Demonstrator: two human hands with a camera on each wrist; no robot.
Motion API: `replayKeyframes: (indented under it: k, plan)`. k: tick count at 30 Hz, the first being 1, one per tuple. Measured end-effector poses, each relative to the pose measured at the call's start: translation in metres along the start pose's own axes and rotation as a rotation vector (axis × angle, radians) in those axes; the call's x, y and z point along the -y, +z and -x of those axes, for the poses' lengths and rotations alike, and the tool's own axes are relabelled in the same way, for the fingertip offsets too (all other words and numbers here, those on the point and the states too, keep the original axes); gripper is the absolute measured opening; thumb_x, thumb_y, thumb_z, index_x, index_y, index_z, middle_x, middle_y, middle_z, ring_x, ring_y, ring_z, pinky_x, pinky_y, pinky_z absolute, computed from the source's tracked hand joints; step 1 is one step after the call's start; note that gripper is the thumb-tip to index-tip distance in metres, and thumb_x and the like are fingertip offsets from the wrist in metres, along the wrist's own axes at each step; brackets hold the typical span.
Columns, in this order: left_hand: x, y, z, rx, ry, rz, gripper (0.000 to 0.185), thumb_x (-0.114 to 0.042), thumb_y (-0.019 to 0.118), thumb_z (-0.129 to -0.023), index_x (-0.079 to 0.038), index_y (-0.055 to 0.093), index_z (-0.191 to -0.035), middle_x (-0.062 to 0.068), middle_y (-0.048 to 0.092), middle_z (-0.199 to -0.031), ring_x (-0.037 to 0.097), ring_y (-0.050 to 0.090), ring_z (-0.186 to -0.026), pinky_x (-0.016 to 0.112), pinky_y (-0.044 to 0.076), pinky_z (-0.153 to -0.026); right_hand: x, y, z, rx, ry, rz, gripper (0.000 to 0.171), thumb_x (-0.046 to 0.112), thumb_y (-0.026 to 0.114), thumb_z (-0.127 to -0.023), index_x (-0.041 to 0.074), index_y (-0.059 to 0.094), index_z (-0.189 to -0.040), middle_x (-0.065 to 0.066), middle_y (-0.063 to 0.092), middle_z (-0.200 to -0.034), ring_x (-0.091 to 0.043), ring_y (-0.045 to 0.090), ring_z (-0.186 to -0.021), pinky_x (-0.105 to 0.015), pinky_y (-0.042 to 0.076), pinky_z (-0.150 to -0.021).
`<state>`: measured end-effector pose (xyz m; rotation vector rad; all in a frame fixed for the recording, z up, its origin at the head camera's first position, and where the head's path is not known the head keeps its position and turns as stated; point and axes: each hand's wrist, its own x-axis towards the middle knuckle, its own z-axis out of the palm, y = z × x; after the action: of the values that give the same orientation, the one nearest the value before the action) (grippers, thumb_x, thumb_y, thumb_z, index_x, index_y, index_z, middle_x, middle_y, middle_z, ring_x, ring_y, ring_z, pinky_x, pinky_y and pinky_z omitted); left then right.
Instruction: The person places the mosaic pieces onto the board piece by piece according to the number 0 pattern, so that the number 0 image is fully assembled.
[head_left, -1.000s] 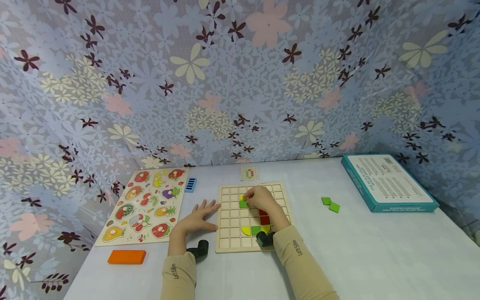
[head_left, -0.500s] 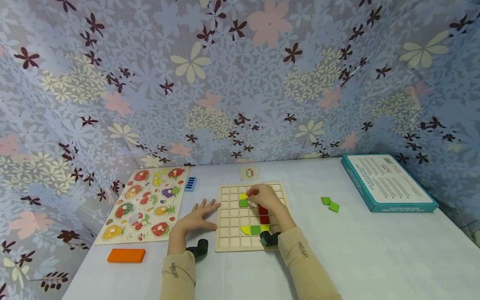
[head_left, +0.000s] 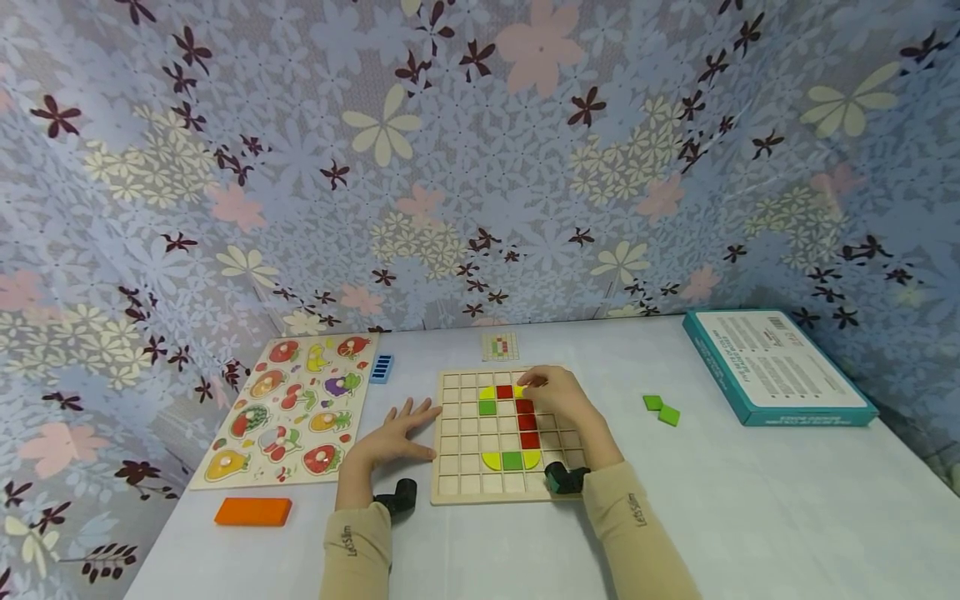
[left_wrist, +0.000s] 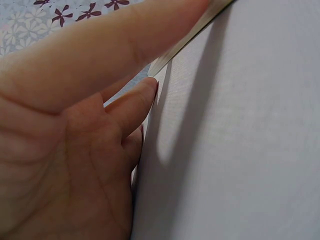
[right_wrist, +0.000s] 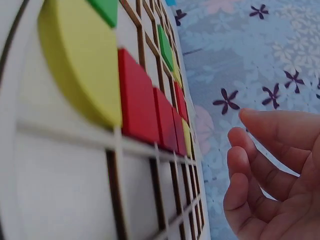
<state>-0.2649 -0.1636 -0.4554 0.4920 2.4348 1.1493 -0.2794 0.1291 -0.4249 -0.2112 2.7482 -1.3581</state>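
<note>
The right hand (head_left: 564, 403) hovers with fingers (right_wrist: 260, 170) loosely curled, holding nothing, over the upper right of the grid board (head_left: 457, 492). The red tiles (head_left: 527, 423) run in a column just left of it. The left hand (head_left: 393, 437) lies flat, fingers spread, on the desk (head_left: 750, 517) against the board's left edge.

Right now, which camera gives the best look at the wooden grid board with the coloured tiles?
The head view: it shows the whole wooden grid board from above, with its red, green and yellow tiles and both hands at it. The right wrist view shows only a steep close-up of some cells and tiles. The left wrist view shows at most a pale sliver at the fingertips, too little to identify.
</note>
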Motion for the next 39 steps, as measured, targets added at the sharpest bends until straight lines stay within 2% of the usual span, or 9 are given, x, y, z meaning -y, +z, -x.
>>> replayKeyframes:
  k: [4,11,17,30,39]
  plan:
    - [0.001,0.001,-0.001,-0.002,0.001,0.001,0.080,-0.018,0.076,-0.072,-0.011,0.038,-0.142,0.011,0.016,-0.153,0.033,-0.008,-0.140,0.050,-0.010,-0.113,-0.006,-0.008,0.005,-0.013,0.029,-0.011,0.019,0.010,0.059,-0.087,0.002,0.066,-0.103,-0.011,0.062,-0.094,-0.024,0.057,-0.084,-0.036,0.051,-0.072]
    - [0.002,0.001,-0.001,-0.001,-0.002,-0.010,0.081,-0.020,0.076,-0.071,-0.012,0.038,-0.142,0.010,0.016,-0.153,0.033,-0.008,-0.141,0.050,-0.009,-0.113,-0.019,-0.020,0.012,-0.042,0.066,-0.007,0.021,0.011,0.058,-0.089,0.004,0.065,-0.106,-0.012,0.062,-0.101,-0.027,0.056,-0.093,-0.040,0.050,-0.078]
    - [0.004,0.001,-0.002,-0.005,-0.009,-0.016,0.081,-0.020,0.076,-0.071,-0.012,0.038,-0.142,0.010,0.016,-0.153,0.033,-0.008,-0.141,0.051,-0.009,-0.113,-0.026,-0.030,0.015,-0.052,0.087,-0.014,0.021,0.012,0.057,-0.089,0.004,0.065,-0.108,-0.015,0.061,-0.105,-0.029,0.055,-0.096,-0.040,0.049,-0.078]
    - [0.004,0.001,-0.002,-0.005,-0.009,0.000,0.080,-0.018,0.076,-0.071,-0.012,0.038,-0.142,0.010,0.016,-0.153,0.033,-0.008,-0.141,0.050,-0.010,-0.113,-0.047,-0.054,0.022,-0.111,0.102,-0.047,0.027,0.011,0.058,-0.087,-0.001,0.063,-0.111,-0.020,0.060,-0.106,-0.032,0.055,-0.097,-0.042,0.048,-0.079]
    - [0.004,0.001,-0.002,-0.011,-0.013,0.000,0.080,-0.019,0.077,-0.071,-0.012,0.039,-0.141,0.010,0.016,-0.153,0.033,-0.008,-0.141,0.050,-0.009,-0.113,-0.061,-0.069,0.029,-0.163,0.165,-0.032,0.029,0.011,0.056,-0.087,-0.002,0.062,-0.113,-0.024,0.058,-0.112,-0.035,0.053,-0.103,-0.046,0.046,-0.085]
